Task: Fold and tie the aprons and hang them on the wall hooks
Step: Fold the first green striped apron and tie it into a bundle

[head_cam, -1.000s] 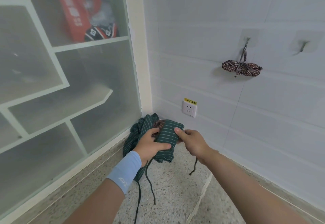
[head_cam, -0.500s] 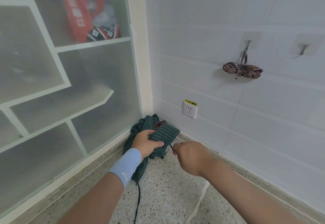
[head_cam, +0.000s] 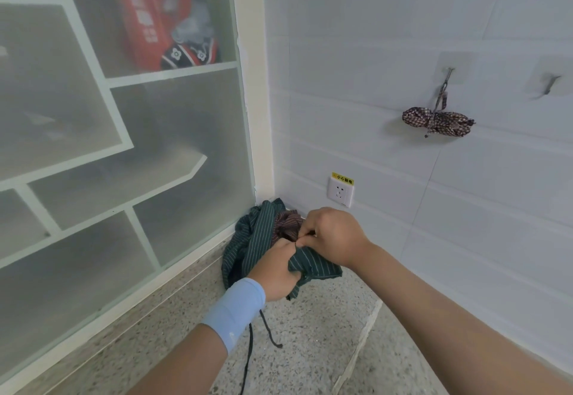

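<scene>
Green pinstriped cloth apron [head_cam: 313, 266] lies bunched on the speckled stone bench [head_cam: 310, 348], in the corner beside the frosted glass panel [head_cam: 186, 134]. Left grip [head_cam: 276, 270] is clamped on its folded edge; right grip [head_cam: 331, 236] pinches the cloth just above. Brown checked apron bundle [head_cam: 437, 122] hangs tied from a metal wall hook [head_cam: 448, 77].

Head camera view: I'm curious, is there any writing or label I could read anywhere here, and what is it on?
"小心触电": on the yellow sticker above the wall socket.
White characters on the red bag behind the frosted glass: too blurred to read.
No other text is legible.
</scene>
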